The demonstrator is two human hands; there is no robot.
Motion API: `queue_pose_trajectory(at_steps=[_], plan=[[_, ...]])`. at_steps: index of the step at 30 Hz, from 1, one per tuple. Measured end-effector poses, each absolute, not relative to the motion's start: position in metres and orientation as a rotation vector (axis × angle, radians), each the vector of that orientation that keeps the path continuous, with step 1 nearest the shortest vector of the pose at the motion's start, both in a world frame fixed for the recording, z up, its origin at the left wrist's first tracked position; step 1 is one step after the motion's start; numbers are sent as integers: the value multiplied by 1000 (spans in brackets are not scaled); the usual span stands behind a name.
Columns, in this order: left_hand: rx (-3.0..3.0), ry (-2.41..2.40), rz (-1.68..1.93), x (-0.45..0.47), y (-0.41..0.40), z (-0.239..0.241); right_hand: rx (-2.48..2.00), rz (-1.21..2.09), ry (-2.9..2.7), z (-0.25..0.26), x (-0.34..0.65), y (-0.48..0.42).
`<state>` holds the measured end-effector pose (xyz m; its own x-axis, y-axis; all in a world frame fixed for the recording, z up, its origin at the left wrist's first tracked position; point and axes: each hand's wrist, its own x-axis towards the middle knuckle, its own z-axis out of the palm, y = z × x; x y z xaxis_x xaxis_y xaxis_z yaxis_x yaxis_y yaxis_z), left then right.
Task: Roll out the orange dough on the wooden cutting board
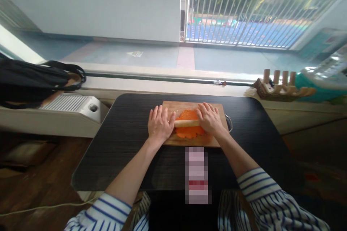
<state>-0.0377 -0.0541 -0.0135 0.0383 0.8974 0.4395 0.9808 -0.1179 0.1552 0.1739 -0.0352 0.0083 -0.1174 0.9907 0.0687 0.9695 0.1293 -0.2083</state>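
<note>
A wooden board (214, 140) lies on a small black table (124, 133). A flat patch of orange dough (188, 131) sits on the board. Across the dough lies a pale wooden rolling pin (187, 123). My left hand (160, 124) rests palm-down on the pin's left end, fingers stretched flat. My right hand (210, 119) lies the same way on the pin's right end, fingers extended. The pin's ends are hidden under my palms.
A black bag (35, 79) sits on the ledge at the left above a white heater (73, 106). A wooden rack (279, 86) and a teal object (320, 86) stand at the right. A window with a railing (244, 11) is beyond the table.
</note>
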Motion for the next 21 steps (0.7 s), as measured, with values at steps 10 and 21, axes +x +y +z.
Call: queue_pose_trajectory(at_steps=[10,21], plan=[[-2236,-1890,-669,-41,-66,-13,-1911,128,-2236,2,175,-46],[-2353,-1837,-674,-46,-111,-13,-1828,16,-2319,0,177,-94]])
